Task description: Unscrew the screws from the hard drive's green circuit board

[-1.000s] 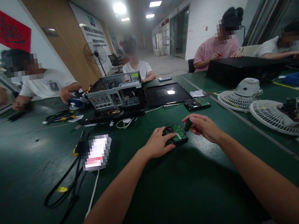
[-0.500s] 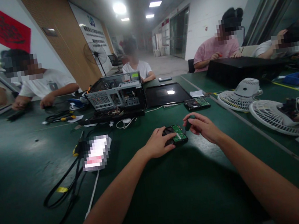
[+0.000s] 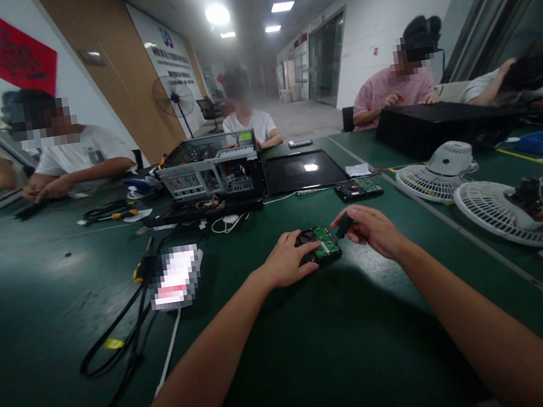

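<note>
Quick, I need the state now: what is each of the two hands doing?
Left hand: open, fingers spread, resting on the hard drive.
Right hand: closed, holding a dark green tool handle beside the drive.

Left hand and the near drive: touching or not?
Touching. The head view shows the left hand spread over the left part of the near drive, hiding some of it, with no gap visible.
</note>
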Action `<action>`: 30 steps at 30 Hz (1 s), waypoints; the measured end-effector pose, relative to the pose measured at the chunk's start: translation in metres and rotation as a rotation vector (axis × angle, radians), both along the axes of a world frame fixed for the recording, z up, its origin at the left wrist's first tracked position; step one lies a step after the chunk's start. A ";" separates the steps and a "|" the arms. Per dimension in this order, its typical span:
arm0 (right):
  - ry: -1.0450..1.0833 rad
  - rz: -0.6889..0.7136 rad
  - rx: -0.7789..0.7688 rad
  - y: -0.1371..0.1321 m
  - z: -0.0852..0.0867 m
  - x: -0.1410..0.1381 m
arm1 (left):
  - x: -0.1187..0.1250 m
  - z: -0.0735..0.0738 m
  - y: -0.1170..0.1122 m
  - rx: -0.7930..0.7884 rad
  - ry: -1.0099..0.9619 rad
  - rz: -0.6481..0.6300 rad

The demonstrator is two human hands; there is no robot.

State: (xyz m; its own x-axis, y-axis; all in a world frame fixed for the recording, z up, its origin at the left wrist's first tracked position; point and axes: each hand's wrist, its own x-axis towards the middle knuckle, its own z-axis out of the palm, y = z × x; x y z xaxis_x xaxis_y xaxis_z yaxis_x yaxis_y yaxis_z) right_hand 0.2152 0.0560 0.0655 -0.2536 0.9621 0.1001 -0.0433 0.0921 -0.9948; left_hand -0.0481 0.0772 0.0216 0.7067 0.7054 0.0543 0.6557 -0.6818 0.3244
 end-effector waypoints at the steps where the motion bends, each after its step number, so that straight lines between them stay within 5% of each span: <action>1: -0.010 -0.011 0.009 0.000 0.000 0.000 | 0.000 0.000 0.000 -0.005 0.001 -0.002; 18: 0.071 0.119 -0.046 -0.001 -0.001 -0.003 | 0.001 0.001 0.000 0.021 0.006 -0.006; 30: 0.028 0.088 -0.068 -0.002 0.003 -0.003 | 0.001 -0.002 0.001 0.004 0.004 0.012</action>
State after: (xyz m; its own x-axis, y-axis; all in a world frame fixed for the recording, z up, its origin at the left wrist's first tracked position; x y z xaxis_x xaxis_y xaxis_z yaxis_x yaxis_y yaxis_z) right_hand 0.2126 0.0537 0.0684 -0.3357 0.9410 0.0434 -0.0762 0.0188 -0.9969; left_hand -0.0471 0.0782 0.0200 0.6982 0.7138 0.0540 0.6653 -0.6749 0.3190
